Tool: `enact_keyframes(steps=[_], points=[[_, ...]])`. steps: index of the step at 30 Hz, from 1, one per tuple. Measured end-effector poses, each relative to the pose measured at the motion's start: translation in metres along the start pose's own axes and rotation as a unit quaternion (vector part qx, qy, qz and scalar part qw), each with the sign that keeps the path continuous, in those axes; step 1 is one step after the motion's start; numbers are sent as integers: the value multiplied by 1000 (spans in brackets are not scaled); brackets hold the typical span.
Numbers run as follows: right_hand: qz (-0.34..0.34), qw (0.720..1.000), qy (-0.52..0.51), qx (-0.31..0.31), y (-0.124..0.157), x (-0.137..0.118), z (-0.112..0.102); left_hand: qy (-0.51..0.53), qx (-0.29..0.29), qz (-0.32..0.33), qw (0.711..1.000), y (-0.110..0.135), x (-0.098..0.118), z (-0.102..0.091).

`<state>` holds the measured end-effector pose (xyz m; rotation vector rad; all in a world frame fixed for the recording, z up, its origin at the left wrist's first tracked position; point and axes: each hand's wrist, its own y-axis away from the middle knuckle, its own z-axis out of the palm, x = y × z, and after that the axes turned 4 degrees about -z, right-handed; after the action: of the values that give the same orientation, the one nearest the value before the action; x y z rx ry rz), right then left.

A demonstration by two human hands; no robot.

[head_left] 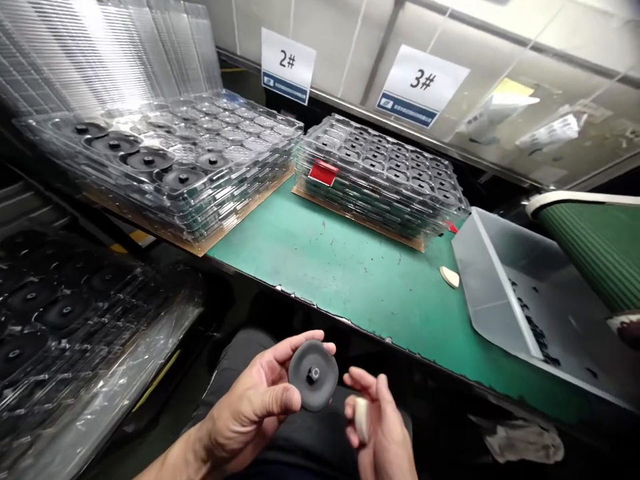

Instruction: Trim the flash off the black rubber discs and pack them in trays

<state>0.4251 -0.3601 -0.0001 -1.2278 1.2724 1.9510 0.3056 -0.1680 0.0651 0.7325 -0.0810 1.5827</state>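
My left hand (260, 393) is closed around the rim of a round dark grey rubber-like disc (321, 393), its hollow face and central stub turned up toward me. Just right of the disc is my right hand (383, 420), its fingers curled around a small cream-coloured pad (361, 420). The pad and the disc are apart. Both hands are above my lap, in front of the table's near edge. Another cream wedge-shaped pad (449, 277) lies on the green tabletop (340, 267), beside a grey bin.
Stacked clear trays with dark discs (183, 179) stand at left, under upright clear trays (150, 53). A second tray stack (380, 173) bears a red tag (323, 172). The grey bin (480, 293) holds small black parts. More trays (65, 313) sit lower left; a green conveyor (590, 247) is right.
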Motion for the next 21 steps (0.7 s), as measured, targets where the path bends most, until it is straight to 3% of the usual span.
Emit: enact_keyframes(steps=[2,5,8,11,14,17,19,21], points=[[71,997,-34,-14,2,14,-3,-15,11,11,1000,5,4,1],[65,997,-26,-37,7,0,5,-26,29,17,999,9,7,4],[-15,999,-8,-48,7,-41,23,-38,40,23,998,10,7,9],[-49,993,3,-110,4,-72,38,-50,49,36,997,10,8,14],[-80,986,44,-140,3,-82,46,-59,69,54,994,10,9,16],[-151,980,87,-99,7,-86,50,-76,97,65,990,12,10,16],[-232,956,147,-103,12,-91,52,-78,106,66,989,13,10,16],[-328,909,216,-137,19,-99,57,-72,109,69,989,13,11,16]])
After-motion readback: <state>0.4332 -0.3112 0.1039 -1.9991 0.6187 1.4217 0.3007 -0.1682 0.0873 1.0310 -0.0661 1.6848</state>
